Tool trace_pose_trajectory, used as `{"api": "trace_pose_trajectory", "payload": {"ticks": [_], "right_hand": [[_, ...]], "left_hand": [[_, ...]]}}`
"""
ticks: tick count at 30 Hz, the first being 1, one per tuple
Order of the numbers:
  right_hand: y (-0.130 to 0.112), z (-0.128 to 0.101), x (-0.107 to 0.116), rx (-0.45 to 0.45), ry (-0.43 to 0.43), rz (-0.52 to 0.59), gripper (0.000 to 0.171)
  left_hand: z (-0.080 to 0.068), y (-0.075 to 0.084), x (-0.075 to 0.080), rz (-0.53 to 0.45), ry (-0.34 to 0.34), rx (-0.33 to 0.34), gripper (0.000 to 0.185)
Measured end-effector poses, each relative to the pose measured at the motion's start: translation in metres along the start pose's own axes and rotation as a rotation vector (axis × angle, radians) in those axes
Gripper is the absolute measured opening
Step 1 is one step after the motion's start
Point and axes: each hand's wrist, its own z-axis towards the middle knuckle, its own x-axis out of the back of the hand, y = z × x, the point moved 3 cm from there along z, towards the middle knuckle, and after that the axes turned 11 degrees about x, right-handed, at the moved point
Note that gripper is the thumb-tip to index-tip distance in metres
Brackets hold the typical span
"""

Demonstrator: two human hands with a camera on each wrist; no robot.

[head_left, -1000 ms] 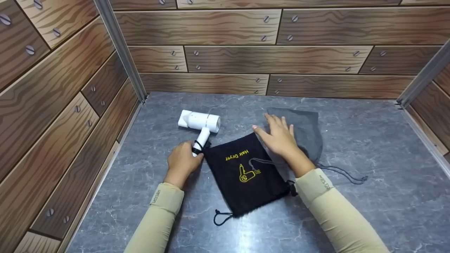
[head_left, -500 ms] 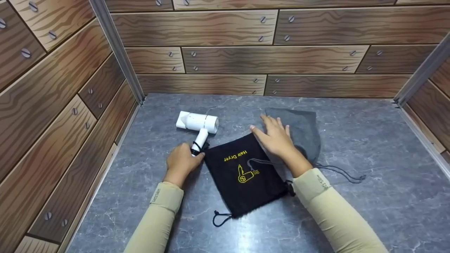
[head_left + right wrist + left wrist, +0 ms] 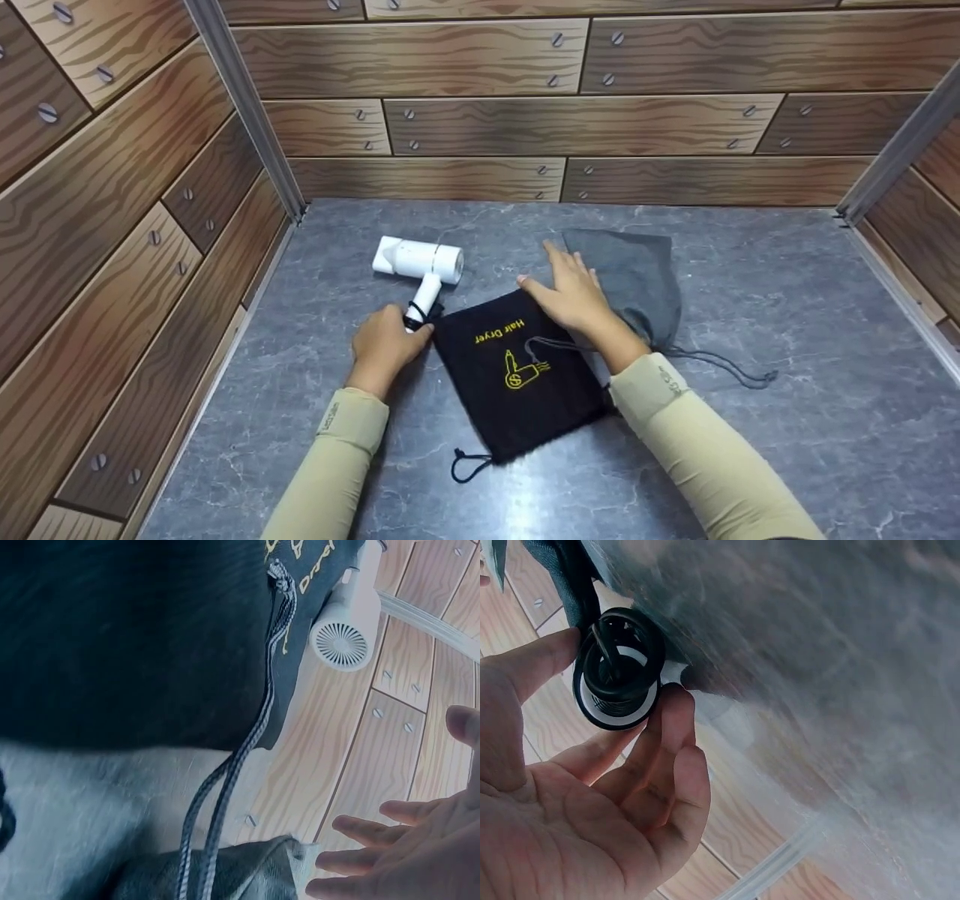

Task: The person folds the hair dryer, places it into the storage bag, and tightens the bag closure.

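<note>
Two bags (image 3: 517, 394) lie on a marbled surface (image 3: 795, 300) amid woodgrain walls (image 3: 480, 124).

Plank-patterned walls (image 3: 480, 124) with screws (image 3: 557, 39) meet at grey corner strips (image 3: 247, 105). Light glares on the marbled grey surface (image 3: 810, 300) below.

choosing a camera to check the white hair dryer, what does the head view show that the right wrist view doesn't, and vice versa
Head view only: the bare left hand holding the white T-shaped hair dryer by its handle, and both beige fabric sleeves.

Right wrist view only: the radial slots of the dryer's round end grille.

Both: that dryer, the black cloth bag with yellow lettering, the grey fabric bag, a braided grey cord and the right hand.
</note>
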Motion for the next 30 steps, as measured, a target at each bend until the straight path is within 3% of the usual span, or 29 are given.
{"api": "trace_pose_trajectory", "payload": {"ticks": [10,21,30], "right_hand": [[-0.008,0.011,-0.009,0.032,-0.07,0.079,0.1],[-0.008,0.011,-0.021,0.035,-0.069,0.108,0.1],[-0.01,0.01,-0.029,0.069,-0.047,0.115,0.102]], "left_hand": [[0.001,0.002,0.002,-0.002,-0.051,-0.002,0.036],[0.004,0.0,-0.004,-0.093,-0.102,0.008,0.03],[0.005,-0.003,-0.001,-0.099,-0.086,-0.001,0.028]]}}
